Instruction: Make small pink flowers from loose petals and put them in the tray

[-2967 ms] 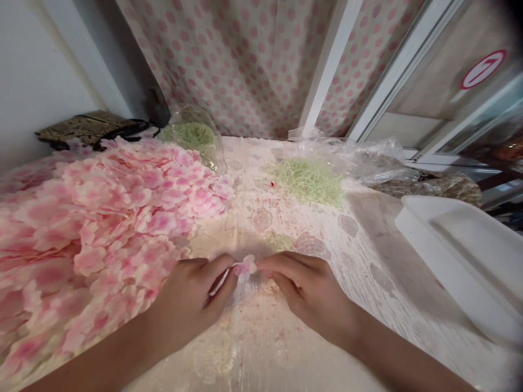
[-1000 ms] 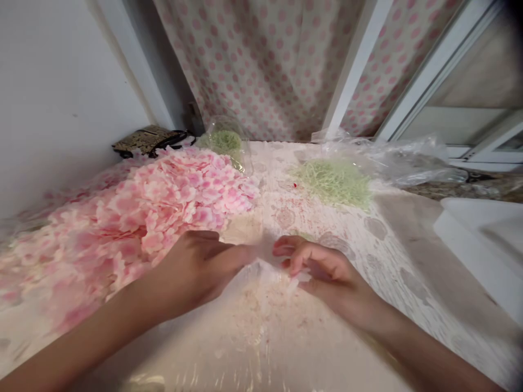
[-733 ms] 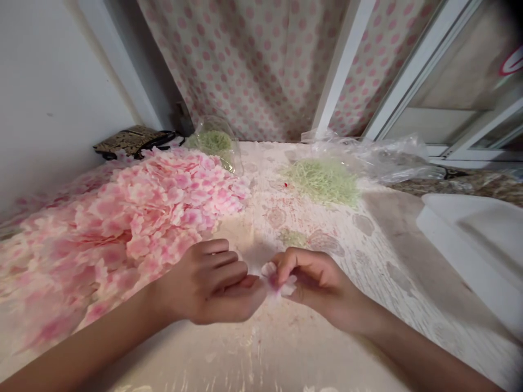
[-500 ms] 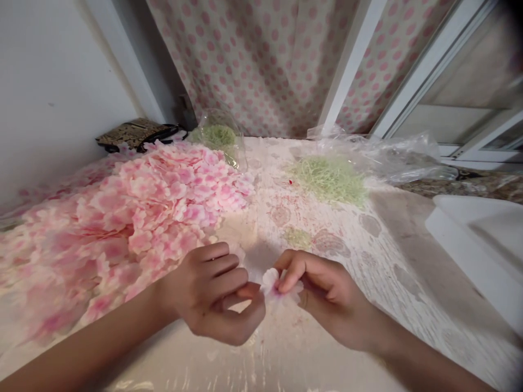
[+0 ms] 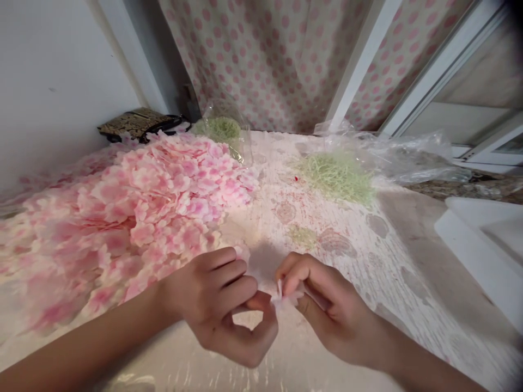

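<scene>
A small pale pink-and-white artificial flower (image 5: 286, 299) is between my two hands over the table. My right hand (image 5: 330, 305) pinches its petals between thumb and fingers. Right against the flower's left side, the thumb and forefinger of my left hand (image 5: 229, 305) are closed in a pinch, forming a loop; whatever lies between those fingertips is hidden. The flower is seen nearly edge-on, its petals folded. To the left of my hands spreads a large heap of pink artificial flowers (image 5: 163, 190).
Light green thread-like strands (image 5: 339, 177) lie on the patterned tablecloth (image 5: 269, 212), with a smaller clump (image 5: 302, 236) nearer. Clear plastic (image 5: 417, 155) lies behind; a bag of green strands (image 5: 224, 130) stands at the back. A white tub (image 5: 486, 250) is at right, a patterned pouch (image 5: 139, 122) at back left.
The flower has turned from facing up to nearly edge-on in my right fingers. Both hands have shifted slightly right and down in view, and the view itself has shifted a little.
</scene>
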